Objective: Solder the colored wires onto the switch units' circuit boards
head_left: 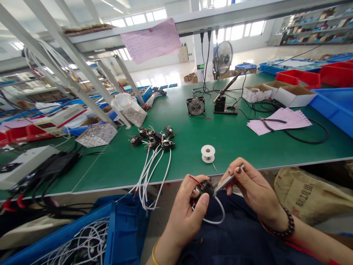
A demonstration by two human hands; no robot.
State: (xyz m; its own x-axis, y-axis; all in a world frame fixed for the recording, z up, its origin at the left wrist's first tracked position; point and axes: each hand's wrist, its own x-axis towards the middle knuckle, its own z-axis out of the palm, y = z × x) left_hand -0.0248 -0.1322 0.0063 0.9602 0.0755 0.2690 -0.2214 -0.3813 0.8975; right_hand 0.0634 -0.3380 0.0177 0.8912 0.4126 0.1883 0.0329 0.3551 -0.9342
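My left hand (186,209) is closed round a small black electronic part (206,188) with red wires and a white cable (220,211) looping below it. Between the thumb and fingers of my right hand (250,187) is a slim silver metal tool, seemingly tweezers (228,180), its tip at the right side of the black part. Both hands are above my lap, just in front of the bench edge. Beyond them, a white spool of solder wire (207,154) stands on the green bench top (190,154). To the left lies a pile of similar parts (157,140) with white cables (143,176) hanging over the edge.
Toward the back are a small fan (196,106) and a soldering iron (227,86) in its stand (224,108). Pliers (268,123) rest on pink papers (289,119) at right. A blue bin (124,228) of cabled parts stands low left; a woven sack (303,195) is at right.
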